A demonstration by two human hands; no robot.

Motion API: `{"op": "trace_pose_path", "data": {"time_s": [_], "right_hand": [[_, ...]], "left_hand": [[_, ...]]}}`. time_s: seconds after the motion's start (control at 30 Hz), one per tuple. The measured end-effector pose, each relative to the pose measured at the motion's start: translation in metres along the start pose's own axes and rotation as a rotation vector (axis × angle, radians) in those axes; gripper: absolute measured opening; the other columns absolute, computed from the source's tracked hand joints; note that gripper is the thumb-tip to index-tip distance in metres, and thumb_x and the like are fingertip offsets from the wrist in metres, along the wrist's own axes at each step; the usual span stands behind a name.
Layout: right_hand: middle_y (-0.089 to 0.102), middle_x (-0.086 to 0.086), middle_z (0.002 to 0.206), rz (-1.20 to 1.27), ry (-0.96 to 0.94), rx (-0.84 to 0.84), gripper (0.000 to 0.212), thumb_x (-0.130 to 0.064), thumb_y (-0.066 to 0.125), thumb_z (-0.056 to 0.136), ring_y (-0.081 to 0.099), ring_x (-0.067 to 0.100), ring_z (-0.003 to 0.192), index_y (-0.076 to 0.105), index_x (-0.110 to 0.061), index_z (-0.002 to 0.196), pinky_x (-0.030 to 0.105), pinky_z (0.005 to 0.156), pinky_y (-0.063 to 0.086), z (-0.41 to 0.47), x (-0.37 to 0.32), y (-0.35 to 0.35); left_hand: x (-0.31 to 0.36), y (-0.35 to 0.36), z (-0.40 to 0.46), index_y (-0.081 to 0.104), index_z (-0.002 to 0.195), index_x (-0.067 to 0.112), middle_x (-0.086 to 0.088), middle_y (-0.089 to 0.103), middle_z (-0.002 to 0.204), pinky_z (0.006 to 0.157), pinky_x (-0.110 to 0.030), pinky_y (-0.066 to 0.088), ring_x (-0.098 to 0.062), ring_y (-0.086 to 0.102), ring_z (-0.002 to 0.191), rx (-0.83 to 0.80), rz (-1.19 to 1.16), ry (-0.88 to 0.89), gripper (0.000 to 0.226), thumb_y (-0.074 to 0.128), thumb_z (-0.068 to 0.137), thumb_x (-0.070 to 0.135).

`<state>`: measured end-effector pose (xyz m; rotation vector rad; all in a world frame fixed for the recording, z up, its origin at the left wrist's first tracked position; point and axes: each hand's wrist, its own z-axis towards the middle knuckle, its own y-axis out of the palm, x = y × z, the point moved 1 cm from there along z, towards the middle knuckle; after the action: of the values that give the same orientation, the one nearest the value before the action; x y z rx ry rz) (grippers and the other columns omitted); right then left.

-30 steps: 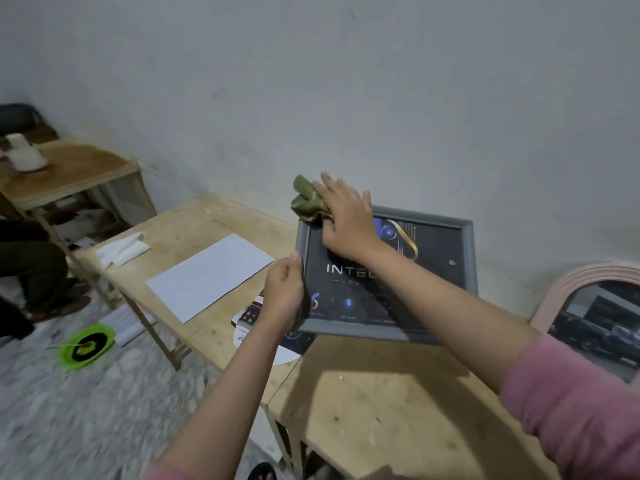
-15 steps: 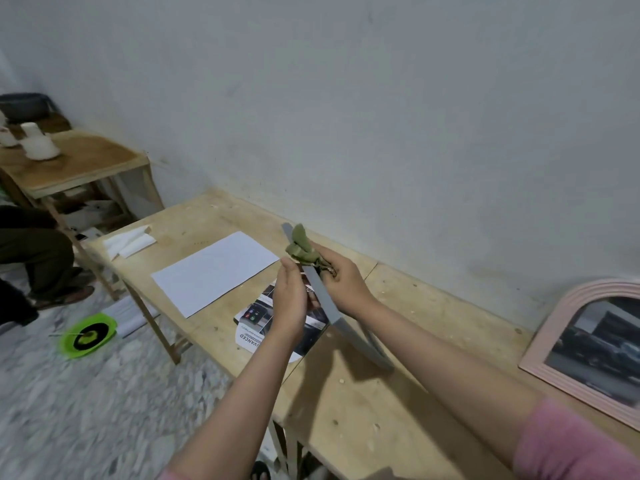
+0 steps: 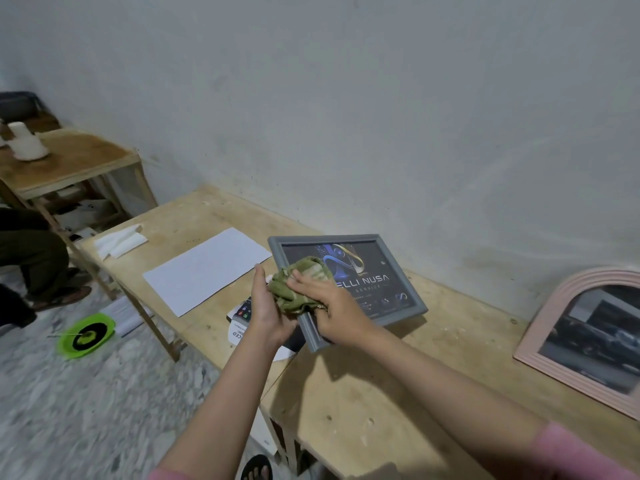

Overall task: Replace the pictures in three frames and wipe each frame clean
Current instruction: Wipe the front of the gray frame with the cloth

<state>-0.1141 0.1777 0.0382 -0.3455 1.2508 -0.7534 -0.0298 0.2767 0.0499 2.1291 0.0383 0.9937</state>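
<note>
A grey picture frame (image 3: 388, 271) with a dark poster inside is held tilted above the wooden table (image 3: 381, 393). My left hand (image 3: 268, 310) grips the frame's left edge from below. My right hand (image 3: 332, 306) presses a crumpled green cloth (image 3: 301, 285) against the frame's lower left part; its fingers lie over the cloth. A pink arched frame (image 3: 585, 337) with a dark car picture lies at the table's right end. A printed picture (image 3: 239, 323) lies on the table under my left hand, mostly hidden.
A white sheet (image 3: 204, 268) and folded white paper (image 3: 119, 242) lie on the table's left half. A second small wooden table (image 3: 69, 168) with a white object stands far left. A seated person's leg (image 3: 31, 254) and a green disc (image 3: 86, 336) are on the floor side.
The frame was turned edge-on half a second ago and now faces up again. The cloth moved from the frame's top corner down to its lower left part.
</note>
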Motion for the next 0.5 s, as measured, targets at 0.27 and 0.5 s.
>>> {"op": "trace_pose_path", "data": {"time_s": [0.27,0.5], "right_hand": [[0.043,-0.003,0.144,-0.070,0.017,-0.103,0.075,0.005,0.030,0.061,0.042,0.014,0.133,0.059,-0.015,0.128,0.030,0.115,0.025,-0.048,0.017,0.029],[0.056,-0.001,0.135,-0.262,-0.071,-0.221,0.068,0.008,0.039,0.059,0.056,0.028,0.109,0.067,-0.019,0.115,0.034,0.099,0.042,-0.093,0.037,0.047]], "left_hand": [[-0.023,-0.037,0.011,0.065,0.115,0.004,-0.017,0.070,0.104,0.074,-0.038,0.058,-0.029,0.070,0.087,0.146,0.219,-0.134,0.046,0.044,0.094,0.039],[-0.044,-0.051,0.010,0.052,0.124,0.004,-0.017,0.065,0.106,0.058,-0.030,0.056,-0.024,0.064,0.080,0.270,0.415,0.019,0.027,0.044,0.100,0.013]]}}
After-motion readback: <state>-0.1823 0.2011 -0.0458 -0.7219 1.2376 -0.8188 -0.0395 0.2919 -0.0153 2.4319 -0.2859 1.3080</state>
